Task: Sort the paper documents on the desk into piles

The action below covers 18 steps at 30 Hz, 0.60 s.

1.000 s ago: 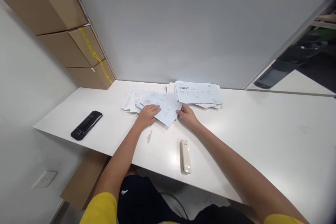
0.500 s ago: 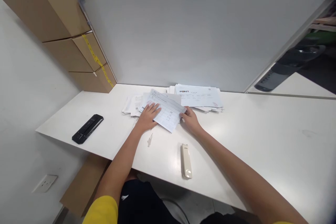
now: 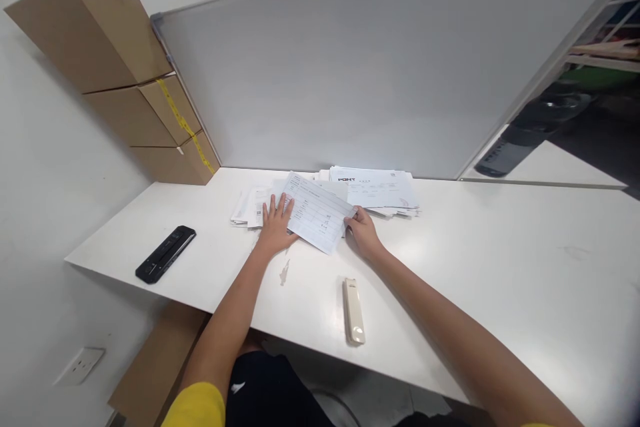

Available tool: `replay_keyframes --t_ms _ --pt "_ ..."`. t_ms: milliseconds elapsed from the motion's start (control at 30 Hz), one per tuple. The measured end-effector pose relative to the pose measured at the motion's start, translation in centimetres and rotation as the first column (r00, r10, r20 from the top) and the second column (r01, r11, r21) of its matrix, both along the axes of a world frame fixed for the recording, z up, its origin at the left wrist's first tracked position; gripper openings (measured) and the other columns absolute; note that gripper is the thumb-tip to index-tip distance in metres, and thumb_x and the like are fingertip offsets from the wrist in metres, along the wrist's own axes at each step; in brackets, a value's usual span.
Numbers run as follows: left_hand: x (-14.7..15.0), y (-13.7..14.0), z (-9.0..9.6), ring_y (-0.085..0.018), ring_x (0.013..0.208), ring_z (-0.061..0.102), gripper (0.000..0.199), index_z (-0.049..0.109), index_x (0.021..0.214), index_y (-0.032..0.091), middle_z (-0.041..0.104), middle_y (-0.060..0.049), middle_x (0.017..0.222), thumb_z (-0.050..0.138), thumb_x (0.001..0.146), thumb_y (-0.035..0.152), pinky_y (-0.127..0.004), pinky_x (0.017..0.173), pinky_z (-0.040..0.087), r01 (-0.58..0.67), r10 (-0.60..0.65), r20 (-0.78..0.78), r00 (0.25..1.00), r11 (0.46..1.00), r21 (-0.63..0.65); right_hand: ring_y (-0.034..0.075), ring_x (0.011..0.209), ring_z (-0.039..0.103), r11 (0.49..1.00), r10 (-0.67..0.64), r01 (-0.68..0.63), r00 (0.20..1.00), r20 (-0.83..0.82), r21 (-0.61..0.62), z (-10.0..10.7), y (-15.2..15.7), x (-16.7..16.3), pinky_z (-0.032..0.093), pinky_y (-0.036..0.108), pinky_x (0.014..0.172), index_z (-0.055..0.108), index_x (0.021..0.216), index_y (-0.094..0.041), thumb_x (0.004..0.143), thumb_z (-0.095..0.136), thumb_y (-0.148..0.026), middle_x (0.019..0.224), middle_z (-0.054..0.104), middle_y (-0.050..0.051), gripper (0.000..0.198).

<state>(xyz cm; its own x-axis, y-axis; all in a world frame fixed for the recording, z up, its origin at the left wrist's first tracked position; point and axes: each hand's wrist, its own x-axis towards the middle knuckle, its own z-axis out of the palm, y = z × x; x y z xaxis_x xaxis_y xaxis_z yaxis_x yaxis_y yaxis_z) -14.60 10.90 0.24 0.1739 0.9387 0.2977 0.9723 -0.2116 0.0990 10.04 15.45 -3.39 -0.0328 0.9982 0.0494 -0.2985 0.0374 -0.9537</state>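
Between my hands lies a printed paper sheet (image 3: 317,217), set at a slant over other papers. My right hand (image 3: 364,230) pinches its right edge between thumb and fingers. Spread flat, my left hand (image 3: 276,227) rests at the sheet's left side with its fingers apart. Under and left of that hand is a loose stack of papers (image 3: 243,207). Behind the right hand sits a pile of printed forms (image 3: 377,188), the top one bearing a logo and a red stamp. A cream stapler-like tool (image 3: 354,312) lies nearer the table's front edge.
A black phone-like device (image 3: 166,253) lies on the left of the white table (image 3: 500,267). Stacked cardboard boxes (image 3: 170,107) stand at the back left. A whiteboard (image 3: 340,73) rises behind the papers. At the right, a dark bottle (image 3: 525,130) is beyond the board.
My left hand has slid left across the sheet to its edge, fingers spreading wider. My right hand still grips the sheet's right side. The view has tilted up slightly.
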Motion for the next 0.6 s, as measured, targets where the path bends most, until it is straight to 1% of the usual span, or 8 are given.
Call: replay_keyframes --t_ms 167,233,367,500,600 --pt "-0.01 0.02 0.10 -0.040 0.156 -0.001 0.095 0.021 0.161 0.023 0.011 -0.012 0.170 0.063 0.084 0.060 -0.063 0.124 0.009 -0.037 0.038 0.078 0.996 0.999 -0.017 0.021 0.079 0.061 1.000 -0.001 0.001 1.000 0.004 -0.002 -0.16 0.10 0.07 0.047 0.036 0.075 0.054 0.098 -0.027 0.066 0.064 -0.029 0.079 0.063 -0.003 0.033" --pt "0.03 -0.04 0.18 -0.041 0.156 -0.001 0.097 0.020 0.161 0.022 0.009 -0.013 0.170 0.064 0.084 0.061 -0.063 0.123 0.012 -0.056 0.059 0.093 0.994 0.998 -0.041 0.020 0.078 0.060 1.000 -0.007 0.007 1.000 0.000 -0.022 -0.14 0.09 0.10 0.047 0.036 0.075 0.054 0.099 -0.027 0.066 0.065 -0.028 0.078 0.063 -0.003 0.035" --pt "0.15 -0.18 0.41 -0.042 0.156 0.004 0.100 0.018 0.161 0.020 0.007 -0.013 0.170 0.065 0.083 0.062 -0.060 0.123 0.017 -0.085 0.093 0.103 0.990 0.993 -0.080 0.020 0.080 0.061 0.999 -0.010 0.010 1.000 -0.001 -0.037 0.11 0.00 0.18 0.047 0.036 0.078 0.055 0.100 -0.026 0.066 0.065 -0.027 0.079 0.064 -0.003 0.035" --pt "0.19 -0.19 0.50 -0.043 0.155 0.010 0.099 0.021 0.161 0.025 0.011 -0.010 0.170 0.067 0.081 0.062 -0.062 0.122 0.021 -0.096 0.102 0.100 0.990 0.993 -0.068 0.019 0.078 0.061 0.999 -0.007 0.006 1.000 -0.029 -0.044 0.50 -0.14 0.15 0.048 0.036 0.078 0.056 0.099 -0.026 0.066 0.065 -0.024 0.076 0.062 -0.004 0.034" --pt "0.19 -0.20 0.52 -0.044 0.154 0.012 0.098 0.023 0.161 0.026 0.011 -0.010 0.170 0.068 0.081 0.061 -0.062 0.121 0.022 -0.099 0.104 0.081 0.991 0.993 -0.058 0.021 0.082 0.062 0.999 -0.013 0.009 0.998 -0.066 -0.052 0.72 -0.31 0.00 0.050 0.038 0.080 0.055 0.098 -0.027 0.066 0.064 -0.023 0.078 0.064 -0.002 0.033"
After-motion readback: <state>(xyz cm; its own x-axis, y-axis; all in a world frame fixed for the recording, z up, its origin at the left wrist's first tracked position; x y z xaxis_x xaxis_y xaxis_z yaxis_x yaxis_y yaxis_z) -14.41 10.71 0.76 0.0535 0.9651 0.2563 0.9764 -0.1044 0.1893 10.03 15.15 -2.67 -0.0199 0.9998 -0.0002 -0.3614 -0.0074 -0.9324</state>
